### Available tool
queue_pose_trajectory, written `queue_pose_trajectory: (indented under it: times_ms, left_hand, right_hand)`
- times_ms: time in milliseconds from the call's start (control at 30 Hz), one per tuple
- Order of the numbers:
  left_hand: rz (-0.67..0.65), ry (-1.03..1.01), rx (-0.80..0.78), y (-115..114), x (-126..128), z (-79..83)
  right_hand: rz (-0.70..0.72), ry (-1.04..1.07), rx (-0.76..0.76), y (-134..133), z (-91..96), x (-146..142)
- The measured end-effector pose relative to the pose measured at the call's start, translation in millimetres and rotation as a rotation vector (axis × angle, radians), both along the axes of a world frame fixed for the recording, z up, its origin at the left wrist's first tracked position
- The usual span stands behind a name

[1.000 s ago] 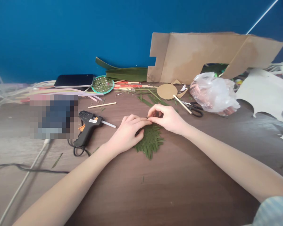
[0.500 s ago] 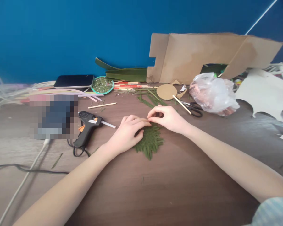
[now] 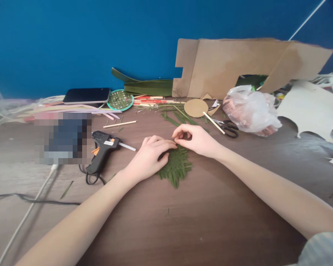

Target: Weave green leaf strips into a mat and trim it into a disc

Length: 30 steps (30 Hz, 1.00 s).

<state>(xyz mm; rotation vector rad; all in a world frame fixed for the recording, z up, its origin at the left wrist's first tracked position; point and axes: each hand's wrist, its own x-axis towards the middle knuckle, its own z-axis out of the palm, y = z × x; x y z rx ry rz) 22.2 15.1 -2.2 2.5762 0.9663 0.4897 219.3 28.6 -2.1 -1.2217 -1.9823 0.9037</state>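
A small woven piece of green leaf strips (image 3: 178,168) lies on the brown table, its loose strip ends fanning toward me. My left hand (image 3: 152,157) rests over its upper left side, with the thumb on the weave and the fingers curved along the far edge. At that far edge, thumb and forefinger of my right hand (image 3: 195,139) are pinched together, touching the piece. What exactly sits between those fingertips is too small to make out. The weave's top part is hidden under both hands.
Left of my hands lie a black glue gun (image 3: 102,151), a wooden stick (image 3: 120,124) and a blurred-out dark object (image 3: 66,138) with a cable. Behind are a cardboard disc (image 3: 196,108), black scissors (image 3: 229,129), a plastic bag (image 3: 251,111), long leaves (image 3: 150,88) and folded cardboard (image 3: 222,66).
My right hand has shifted very slightly at the far edge of the weave, its fingers a touch more curled. My left hand stays in nearly the same place.
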Motion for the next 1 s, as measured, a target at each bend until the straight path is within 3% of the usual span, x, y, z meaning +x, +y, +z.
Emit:
queue_pose_trajectory:
  times_ms: [200,433,600,867,1000]
  left_hand:
    - [0.001,0.000,-0.002,0.2,-0.6,-0.5]
    - [0.006,-0.003,-0.007,0.3,-0.5,-0.4]
    - [0.007,-0.006,-0.019,0.5,-0.1,0.2]
    - [0.034,-0.009,-0.064,0.5,0.1,1.8]
    - [0.023,-0.009,-0.046,1.1,0.0,1.3]
  right_hand:
    - [0.004,-0.094,0.073,-0.7,2.4,-0.3]
    - [-0.012,-0.069,0.001,0.0,2.5,4.0]
    - [-0.028,-0.064,0.044,0.0,2.0,6.4]
    - [0.141,-0.022,0.146,1.8,3.8,10.8]
    - [0.159,-0.013,0.176,3.8,1.6,9.8]
